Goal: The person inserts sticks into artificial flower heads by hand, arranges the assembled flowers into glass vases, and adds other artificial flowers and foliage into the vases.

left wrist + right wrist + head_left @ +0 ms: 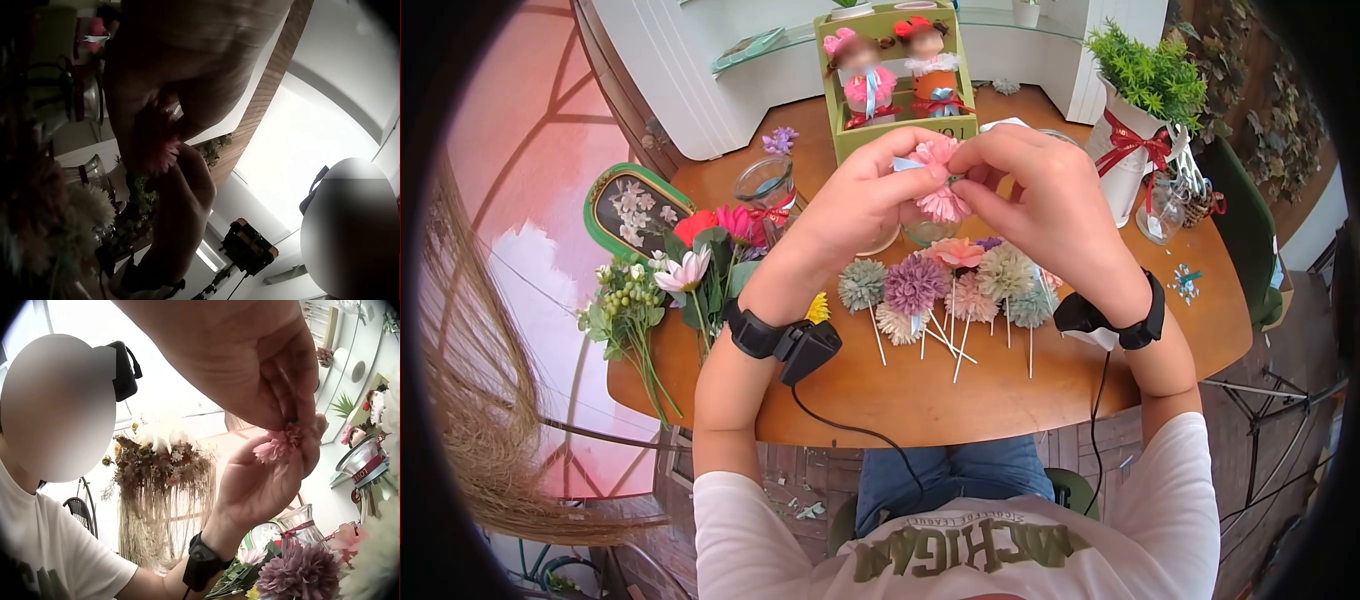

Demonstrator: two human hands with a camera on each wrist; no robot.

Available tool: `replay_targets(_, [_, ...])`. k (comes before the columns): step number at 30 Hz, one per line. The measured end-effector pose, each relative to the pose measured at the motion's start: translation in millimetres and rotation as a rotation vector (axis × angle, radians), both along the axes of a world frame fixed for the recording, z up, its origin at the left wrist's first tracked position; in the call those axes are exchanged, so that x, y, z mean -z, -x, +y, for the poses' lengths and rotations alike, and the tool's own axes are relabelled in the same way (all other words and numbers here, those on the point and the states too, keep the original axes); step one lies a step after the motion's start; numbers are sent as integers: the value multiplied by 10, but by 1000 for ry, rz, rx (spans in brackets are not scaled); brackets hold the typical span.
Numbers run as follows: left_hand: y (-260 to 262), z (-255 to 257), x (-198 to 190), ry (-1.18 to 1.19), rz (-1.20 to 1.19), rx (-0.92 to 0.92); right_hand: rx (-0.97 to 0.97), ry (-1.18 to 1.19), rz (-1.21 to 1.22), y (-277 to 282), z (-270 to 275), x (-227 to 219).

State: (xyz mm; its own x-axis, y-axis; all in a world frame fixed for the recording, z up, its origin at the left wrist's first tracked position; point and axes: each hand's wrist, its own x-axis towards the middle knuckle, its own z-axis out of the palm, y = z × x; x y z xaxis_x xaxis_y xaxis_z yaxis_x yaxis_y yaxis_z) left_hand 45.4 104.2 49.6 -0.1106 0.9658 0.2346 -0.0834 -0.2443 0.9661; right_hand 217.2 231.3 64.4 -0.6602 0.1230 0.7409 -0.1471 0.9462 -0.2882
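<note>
Raised above the table, a pink artificial flower [943, 203] is between both hands. My left hand [860, 200] holds it from the left, thumb across the petals. Beside that thumb shows a bit of pale blue ribbon [907, 163]. The thumb and fingertips of my right hand [1040, 185] pinch at the flower's centre, where something small and greenish shows. In the right wrist view, the pink petals [275, 449] spread out between the two hands. Below the hands lie several pompom flowers on white sticks, among them a purple one [916, 284] and a grey-green one [862, 285].
A green box with two dolls [898, 133] stands behind the hands. Leafy stems and a white-pink flower [685, 270] lie at left, near a glass vase [764, 187]. At right are a potted plant with a red bow [1128, 150] and small blue scraps [1185, 283].
</note>
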Motion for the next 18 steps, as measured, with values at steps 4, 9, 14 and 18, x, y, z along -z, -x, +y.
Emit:
replay_targets(4, [-3,4,14,-12,29,-26,-10,39,-25,-11,13,-17])
replay_targets(9, [-66,-63,-88,24,231,-168,29,0,26,-37,84,-78])
replay_targets(14, [15,-24,-32,-142,184,-187,171,108,-21,-399,237,-335])
replay_targets(18, [43,-118,-132,-101,298,-212,297,-13,-256,-744,546,-149])
